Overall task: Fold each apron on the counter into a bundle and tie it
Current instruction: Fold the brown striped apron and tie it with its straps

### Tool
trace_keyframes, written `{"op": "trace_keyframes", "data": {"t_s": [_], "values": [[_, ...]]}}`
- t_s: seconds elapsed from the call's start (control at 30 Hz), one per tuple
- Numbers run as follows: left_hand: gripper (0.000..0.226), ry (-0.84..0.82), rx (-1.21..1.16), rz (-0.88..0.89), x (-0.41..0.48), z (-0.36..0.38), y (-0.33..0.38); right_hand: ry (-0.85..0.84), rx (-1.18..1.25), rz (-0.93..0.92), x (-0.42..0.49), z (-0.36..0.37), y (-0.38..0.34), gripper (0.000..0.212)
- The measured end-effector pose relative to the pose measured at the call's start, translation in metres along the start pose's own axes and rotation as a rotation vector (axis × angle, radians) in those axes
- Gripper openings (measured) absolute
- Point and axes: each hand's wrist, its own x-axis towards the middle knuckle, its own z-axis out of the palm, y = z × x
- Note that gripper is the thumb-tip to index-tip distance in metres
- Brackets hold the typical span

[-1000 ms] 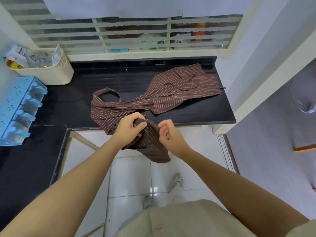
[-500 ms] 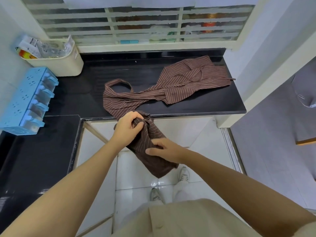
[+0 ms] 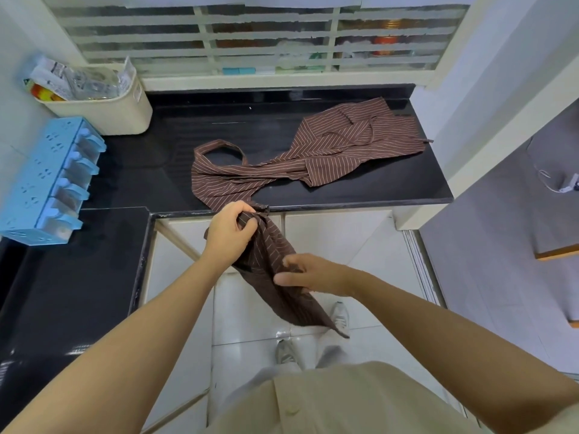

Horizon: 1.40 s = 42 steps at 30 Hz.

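Head: two hands point(image 3: 230, 234) point(image 3: 316, 275), one held apron point(image 3: 277, 245)

So the desk point(image 3: 163, 158) is a glossy black L-shape: one run goes along the window wall at 12 o'clock, and the other comes down the left side toward 8 o'clock. A brown pinstriped apron point(image 3: 344, 142) is sprawled across the long run, bunched and creased, with its wide part out toward 1 o'clock and its neck loop point(image 3: 219, 150) lying flat near the middle. One end spills over the front edge. At 10 o'clock a cream basket point(image 3: 119, 111) stuffed with packets point(image 3: 72, 79) sits in the corner. Just beside it at 9 o'clock there's a blue organizer point(image 3: 47, 180) against the wall.
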Motion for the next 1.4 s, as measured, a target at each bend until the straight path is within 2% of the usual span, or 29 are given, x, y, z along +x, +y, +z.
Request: {"op": "trace_keyframes", "data": {"t_s": [0.07, 0.17, 0.2, 0.23, 0.3, 0.37, 0.4, 0.43, 0.5, 0.57, 0.6, 0.77, 0.87, 0.93, 1.0, 1.17, 1.23, 1.3, 1.4], "values": [[0.012, 0.039, -0.011, -0.025, 0.0, -0.002, -0.002, 0.043, -0.023, -0.075, 0.001, 0.002, 0.0, 0.016], [0.011, 0.042, -0.029, -0.039, 0.002, -0.007, -0.005, 0.451, -0.18, -0.3, 0.008, -0.002, -0.002, 0.013], [0.011, 0.036, -0.035, -0.033, 0.003, -0.008, -0.005, 0.492, -0.176, -0.303, 0.01, -0.005, -0.003, 0.013], [0.011, 0.031, -0.04, -0.029, 0.003, -0.009, -0.004, 0.448, -0.133, -0.257, 0.011, -0.006, -0.005, 0.014], [0.012, 0.027, -0.061, -0.034, 0.002, -0.01, -0.002, 0.205, -0.029, -0.134, 0.013, -0.002, -0.013, 0.015], [0.014, 0.013, -0.078, -0.029, -0.001, -0.01, -0.001, -0.024, -0.04, -0.048, 0.015, 0.004, -0.022, 0.007], [0.014, 0.003, -0.082, -0.033, -0.003, -0.01, 0.0, -0.06, -0.035, -0.028, 0.017, 0.007, -0.023, 0.006], [0.014, -0.007, -0.098, -0.039, -0.004, -0.011, 0.002, -0.022, -0.003, -0.026, 0.02, 0.01, -0.023, 0.017], [0.013, -0.026, -0.154, -0.057, -0.007, -0.013, 0.005, 0.202, 0.058, -0.087, 0.028, 0.014, -0.019, 0.037], [0.012, -0.038, -0.165, -0.063, -0.009, -0.013, 0.009, 0.425, 0.055, -0.208, 0.032, 0.013, -0.012, 0.042], [0.012, -0.034, -0.156, -0.067, -0.01, -0.013, 0.01, 0.453, 0.044, -0.252, 0.034, 0.013, -0.01, 0.044], [0.009, -0.024, -0.143, -0.092, -0.011, -0.011, 0.008, 0.377, -0.078, -0.233, 0.038, 0.02, -0.011, 0.064], [0.01, -0.04, -0.142, -0.073, -0.012, -0.01, 0.01, 0.292, -0.113, -0.117, 0.042, 0.017, -0.016, 0.067], [0.011, -0.041, -0.115, -0.062, -0.013, -0.008, 0.012, 0.272, -0.18, 0.025, 0.045, 0.015, -0.016, 0.065], [0.012, -0.022, -0.086, -0.058, -0.011, -0.007, 0.014, 0.376, -0.182, 0.123, 0.048, 0.012, -0.011, 0.06], [0.01, -0.075, -0.014, 0.01, -0.007, -0.005, 0.016, 0.827, -0.21, 0.231, 0.043, -0.022, 0.005, 0.059], [0.011, -0.118, 0.003, 0.038, -0.005, -0.003, 0.018, 0.887, -0.339, 0.157, 0.039, -0.038, 0.012, 0.054], [0.01, -0.141, 0.037, 0.083, -0.001, 0.001, 0.022, 0.957, -0.447, 0.056, 0.032, -0.052, 0.015, 0.036], [0.013, -0.157, 0.083, 0.173, 0.007, 0.009, 0.03, 0.975, -0.444, -0.056, 0.024, -0.074, 0.022, 0.027]]}}
